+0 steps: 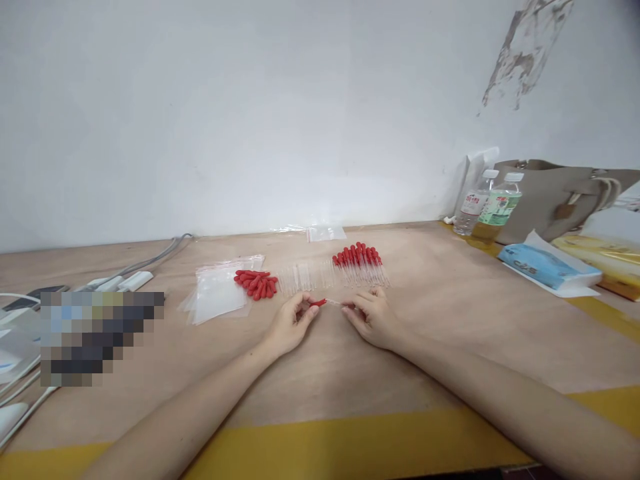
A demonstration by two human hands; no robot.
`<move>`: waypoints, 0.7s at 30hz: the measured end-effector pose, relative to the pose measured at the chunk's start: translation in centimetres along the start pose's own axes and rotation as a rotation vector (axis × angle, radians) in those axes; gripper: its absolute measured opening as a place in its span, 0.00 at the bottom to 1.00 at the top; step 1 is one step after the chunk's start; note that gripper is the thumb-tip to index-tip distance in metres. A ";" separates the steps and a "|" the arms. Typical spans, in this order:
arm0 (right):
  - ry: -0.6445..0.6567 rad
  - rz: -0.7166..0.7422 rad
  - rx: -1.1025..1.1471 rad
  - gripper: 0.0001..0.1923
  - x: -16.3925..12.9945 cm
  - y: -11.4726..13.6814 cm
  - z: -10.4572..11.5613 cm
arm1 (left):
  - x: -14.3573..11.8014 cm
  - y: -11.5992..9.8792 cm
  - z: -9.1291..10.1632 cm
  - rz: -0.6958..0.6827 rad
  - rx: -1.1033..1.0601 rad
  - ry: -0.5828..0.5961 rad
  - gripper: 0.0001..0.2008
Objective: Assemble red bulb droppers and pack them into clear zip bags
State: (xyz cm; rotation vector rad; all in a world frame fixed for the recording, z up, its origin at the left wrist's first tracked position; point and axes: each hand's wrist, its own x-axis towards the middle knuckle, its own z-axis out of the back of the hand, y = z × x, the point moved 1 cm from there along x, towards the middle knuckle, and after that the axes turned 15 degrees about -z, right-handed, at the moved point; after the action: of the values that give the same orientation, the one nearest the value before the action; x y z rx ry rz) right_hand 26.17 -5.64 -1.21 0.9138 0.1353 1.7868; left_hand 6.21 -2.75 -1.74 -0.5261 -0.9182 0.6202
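Left hand [290, 325] pinches the red bulb [317, 303]; right hand [371, 317] pinches the clear glass tube [334, 303], both low over the table [320, 373]. Beyond: loose bulbs [256, 283], bare tubes [305, 277], assembled droppers [360, 265].

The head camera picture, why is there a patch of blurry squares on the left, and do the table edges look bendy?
Head view: the squares are a pixelated patch hiding something on the table; the wide lens bows the table's edges and stretches both arms; the light is soft and even, with hardly any shadow under the left hand or right hand.
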 end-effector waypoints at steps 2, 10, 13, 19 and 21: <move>0.009 0.002 0.012 0.09 0.0 0.0 -0.1 | 0.1 -0.1 0.0 -0.011 0.000 0.007 0.11; 0.054 0.002 0.027 0.09 -0.1 0.1 -0.8 | 0.1 0.1 -0.2 -0.007 -0.008 -0.021 0.12; 0.077 0.020 0.038 0.09 -0.1 0.3 -0.8 | 0.0 0.1 -0.1 -0.007 -0.015 -0.044 0.12; 0.114 0.064 0.046 0.10 -0.1 0.4 -0.4 | -0.2 -0.5 0.1 0.001 -0.026 0.005 0.12; 0.115 0.077 0.028 0.10 0.0 0.4 -0.1 | -0.2 -0.7 0.2 0.013 -0.042 0.033 0.12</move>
State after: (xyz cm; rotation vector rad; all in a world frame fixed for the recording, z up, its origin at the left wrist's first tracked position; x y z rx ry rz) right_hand 25.81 -5.75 -1.13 0.8455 0.2016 1.9137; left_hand 6.14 -3.36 -1.34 -0.5783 -0.8990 0.6035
